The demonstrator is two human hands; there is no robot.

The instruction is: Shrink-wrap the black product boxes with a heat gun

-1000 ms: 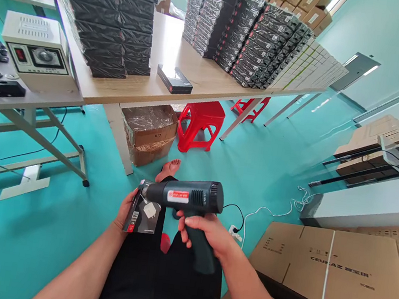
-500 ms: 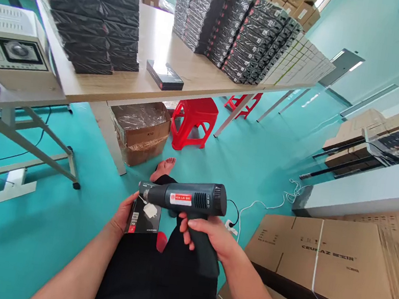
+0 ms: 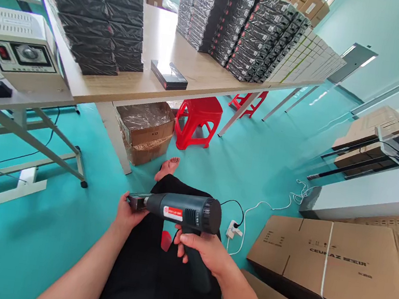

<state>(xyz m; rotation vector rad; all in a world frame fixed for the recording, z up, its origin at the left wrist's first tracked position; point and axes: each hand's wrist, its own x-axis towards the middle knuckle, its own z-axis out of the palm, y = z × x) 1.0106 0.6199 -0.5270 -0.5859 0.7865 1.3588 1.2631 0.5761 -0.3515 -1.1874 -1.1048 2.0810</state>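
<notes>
My right hand (image 3: 196,248) is wrapped round the grip of a dark heat gun (image 3: 181,210) with a red and white label on its barrel. The nozzle points left, right at a small black box (image 3: 136,202). That box lies in my left hand (image 3: 130,216), held by its edges and turned so that a narrow side shows. The nozzle hides part of the box, so whether the two touch I cannot tell. Both are above my lap, in front of black trousers.
A wooden table (image 3: 98,90) bears stacks of film-wrapped black boxes (image 3: 102,17) and a single black box (image 3: 168,76). Below stand an open carton (image 3: 149,137) and a red stool (image 3: 199,120). Cartons (image 3: 347,259) are at my right, near a white power strip (image 3: 233,229) and cord.
The black box has been tilted in my left hand, from its broad printed face to a narrow side. The heat gun has dipped slightly, and the view has shifted a little.
</notes>
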